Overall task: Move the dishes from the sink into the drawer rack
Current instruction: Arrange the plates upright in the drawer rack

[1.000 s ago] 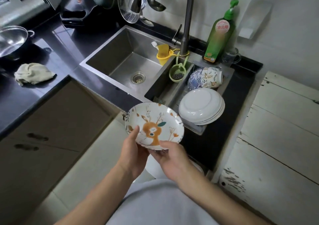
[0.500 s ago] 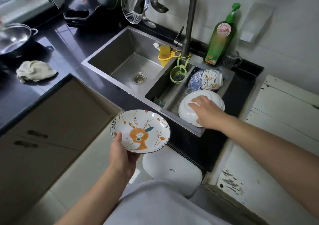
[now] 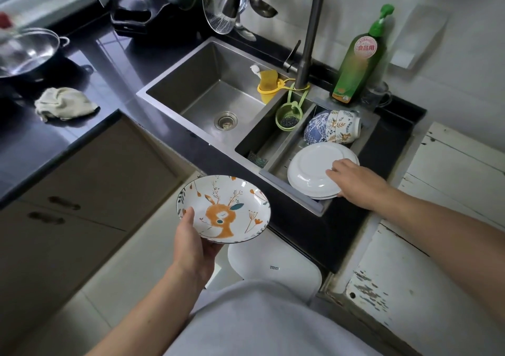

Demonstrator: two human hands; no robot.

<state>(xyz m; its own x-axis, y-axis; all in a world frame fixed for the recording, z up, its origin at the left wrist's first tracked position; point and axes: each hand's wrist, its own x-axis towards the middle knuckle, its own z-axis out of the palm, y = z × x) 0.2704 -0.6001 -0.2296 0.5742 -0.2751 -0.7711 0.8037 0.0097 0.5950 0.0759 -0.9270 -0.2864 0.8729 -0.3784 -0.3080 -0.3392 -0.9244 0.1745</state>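
My left hand (image 3: 191,242) holds a deer-patterned plate (image 3: 226,205) by its near-left rim, thumb on top, out in front of the counter edge. A stack of upside-down white plates (image 3: 311,168) lies in the grey drain tray (image 3: 289,189) set in the right sink basin. My right hand (image 3: 355,182) grips the stack's right edge, fingers over the top plate and thumb at the rim. Behind the stack, patterned bowls (image 3: 330,127) lie on their sides in the same tray. No drawer rack is in view.
The left sink basin (image 3: 207,93) has only a drain. A tall faucet (image 3: 310,41) rises between the basins, with a green soap bottle (image 3: 358,63) behind. A white bin lid (image 3: 276,265) sits below the counter. A cloth (image 3: 64,105) and steel pot (image 3: 27,52) are at left.
My right hand let go of the deer plate, reached to the white plate stack and slid from its top to its right edge. My left hand moved the deer plate left and down.
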